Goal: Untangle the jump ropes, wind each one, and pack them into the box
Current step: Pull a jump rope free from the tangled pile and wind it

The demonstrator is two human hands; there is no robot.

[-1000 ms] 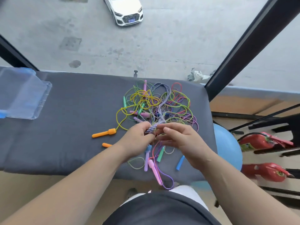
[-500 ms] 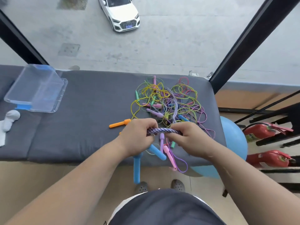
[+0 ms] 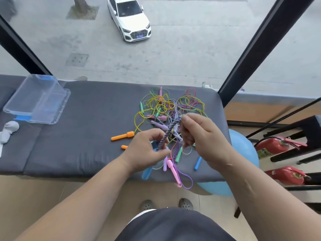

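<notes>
- Between the 2 hands, a braided purple-and-white rope (image 3: 171, 130) is held up as a doubled length, raised clear of the grey cushion (image 3: 78, 136).
- Its long axis is set on a diagonal: the lower end lies in the left hand (image 3: 145, 152), and the upper end points away from the person and to the right, ending at the thumb of the right hand (image 3: 203, 136).
- The left hand is clenched round the lower end, with the fingers curled over the rope.
- The upper end is pinched by the right hand between thumb and fingers; more braided rope is seen hanging under that hand's palm.
- Just beyond both hands, the tangle of jump ropes (image 3: 166, 106) is spread on the cushion in yellow, green, pink and purple loops, and the braided rope is seen running back into it.
- To the left of the left hand, an orange handle (image 3: 122, 136) is laid flat, with its thick end toward the tangle and a yellow cord attached.
- Below the hands, toward the person, a pink handle (image 3: 171, 166) and a blue handle (image 3: 198, 162) lie near the cushion's front edge.
- Far to the left of the left hand, well apart from the ropes, the clear plastic box (image 3: 40, 100) is set open on the cushion; no rope is seen inside it.
</notes>
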